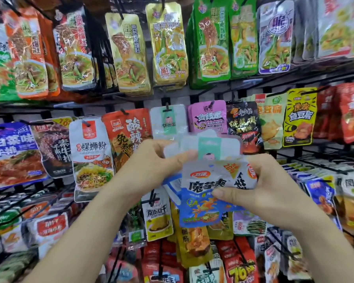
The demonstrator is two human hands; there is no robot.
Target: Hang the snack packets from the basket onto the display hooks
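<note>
- The left hand (151, 164) is closed in a pinch on the pale packets with a teal label (207, 142), thumb and fingertips gripping their lower left edge
- These pale packets fan out at the top of a bundle held in mid-scene, near the person and in front of the middle row of the display rack (294, 78)
- The right hand (268, 186) grips the bundle from the right, fingers curled round its far side and thumb pressed on the front of the grey-white packet (215, 178) with bold black characters
- A blue packet (200, 209) sticks out below the grey-white packet, under the right thumb
- None of the held packets is on a hook
- Just beyond the bundle's top left, a hanging pale packet (168, 124) of the same teal-label design sits on a black hook (167, 107)
- That hook lies between a red-orange packet (129, 129) on its left and a pink packet (208, 117) on its right
- In the row above hang gold packets (127, 52) and, further right, green packets (213, 41)
</note>
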